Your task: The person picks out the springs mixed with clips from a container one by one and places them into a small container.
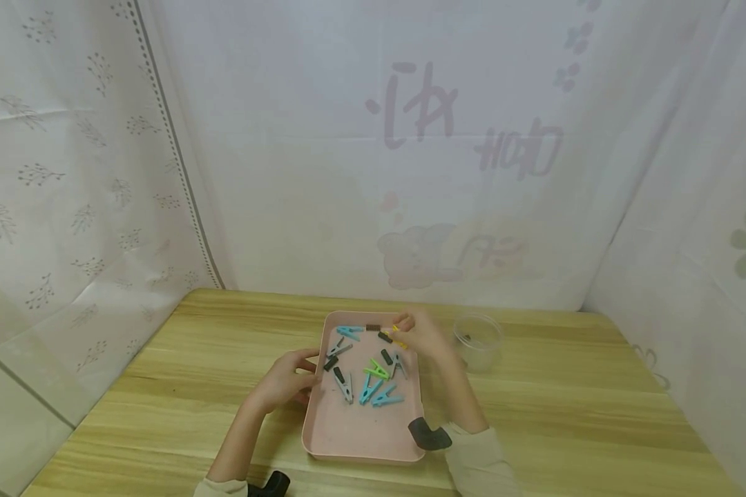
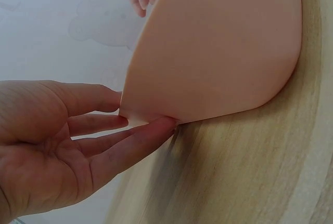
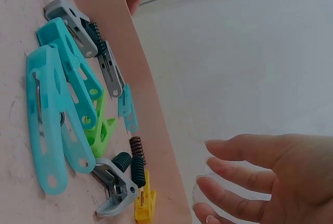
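Left grip (image 1: 282, 379): partly open, extended fingertips touching the left wall of the tray (image 1: 363, 438). Right grip (image 1: 424, 337): fingers moderately parted, nothing visibly held, at the tray's far right, partly obstructing the head view of the yellow clip (image 3: 146, 203). Inside the tray: blue clips (image 3: 46, 125), green clip (image 3: 99, 133), grey clips (image 3: 120, 190), springs (image 3: 137, 171). Right of the tray's far end: tub (image 1: 480, 355). Materials: smooth pink tray, wood-grain surface (image 1: 566, 414), coiled springs, clear round tub.

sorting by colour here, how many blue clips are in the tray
3: one blue clip near the far-left corner of the tray; a second and a third side by side, nearer than the green clip.
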Motion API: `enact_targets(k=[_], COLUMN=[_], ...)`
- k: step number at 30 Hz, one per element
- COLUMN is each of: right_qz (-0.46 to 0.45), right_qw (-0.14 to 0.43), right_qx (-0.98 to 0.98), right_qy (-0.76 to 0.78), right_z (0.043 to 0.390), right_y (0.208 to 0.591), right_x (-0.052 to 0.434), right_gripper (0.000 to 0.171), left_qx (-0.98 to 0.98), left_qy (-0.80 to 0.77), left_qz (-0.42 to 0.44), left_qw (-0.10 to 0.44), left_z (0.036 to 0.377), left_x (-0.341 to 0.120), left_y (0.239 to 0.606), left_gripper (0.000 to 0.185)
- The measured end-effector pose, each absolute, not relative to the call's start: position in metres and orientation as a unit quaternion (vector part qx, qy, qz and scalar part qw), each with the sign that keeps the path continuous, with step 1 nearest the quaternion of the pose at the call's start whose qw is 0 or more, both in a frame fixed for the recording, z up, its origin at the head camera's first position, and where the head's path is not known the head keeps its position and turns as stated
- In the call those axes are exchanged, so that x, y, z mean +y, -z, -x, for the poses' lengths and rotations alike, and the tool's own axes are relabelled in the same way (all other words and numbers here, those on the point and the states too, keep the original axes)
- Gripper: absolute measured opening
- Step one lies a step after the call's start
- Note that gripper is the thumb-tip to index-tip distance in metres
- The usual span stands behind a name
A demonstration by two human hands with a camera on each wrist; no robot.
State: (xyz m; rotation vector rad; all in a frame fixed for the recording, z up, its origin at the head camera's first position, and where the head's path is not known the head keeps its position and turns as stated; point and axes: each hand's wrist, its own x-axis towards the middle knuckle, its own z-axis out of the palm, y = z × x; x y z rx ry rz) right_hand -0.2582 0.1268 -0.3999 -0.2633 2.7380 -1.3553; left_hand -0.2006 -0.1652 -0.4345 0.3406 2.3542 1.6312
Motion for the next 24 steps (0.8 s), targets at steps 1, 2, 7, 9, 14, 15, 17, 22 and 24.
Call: enact_targets(k=[1,2,7,9,14,15,17,22,24], right_qz=[0.089,0.091,0.095,0.092,0.086,0.084,0.084,0.078,0.074], right_qw=[0.040,0.040,0.043,0.046,0.053,0.055,0.056,0.065,0.070], right_qx=[0.890,0.890,0.889,0.892,0.903,0.906,0.910,0.918,0.919], right_qy=[0.445,0.445,0.447,0.441,0.417,0.412,0.403,0.384,0.381], right_z=[0.258,0.258,0.257,0.257,0.256,0.256,0.256,0.259,0.260], right_y=[0.400,0.400,0.402,0.405,0.407,0.406,0.404,0.405,0.407], right_x=[0.127,0.127,0.126,0.124,0.116,0.114,0.112,0.108,0.107], right_gripper=[0.030,0.031,0.029,0.028,0.026,0.025,0.025,0.025,0.026], left_qx=[0.809,0.809,0.805,0.802,0.800,0.801,0.801,0.799,0.799], left_qy=[-0.561,-0.561,-0.566,-0.568,-0.570,-0.570,-0.570,-0.572,-0.572], left_qz=[-0.118,-0.119,-0.126,-0.131,-0.130,-0.129,-0.126,-0.133,-0.134], left_qw=[0.128,0.127,0.127,0.131,0.134,0.132,0.130,0.130,0.130], left_z=[0.201,0.201,0.200,0.199,0.197,0.197,0.197,0.198,0.198], left_x=[-0.165,-0.165,-0.164,-0.164,-0.165,-0.165,-0.166,-0.166,-0.167], left_y=[0.434,0.434,0.432,0.432,0.433,0.433,0.433,0.433,0.433], left_gripper=[0.059,0.059,0.060,0.060,0.059,0.059,0.059,0.060,0.060])
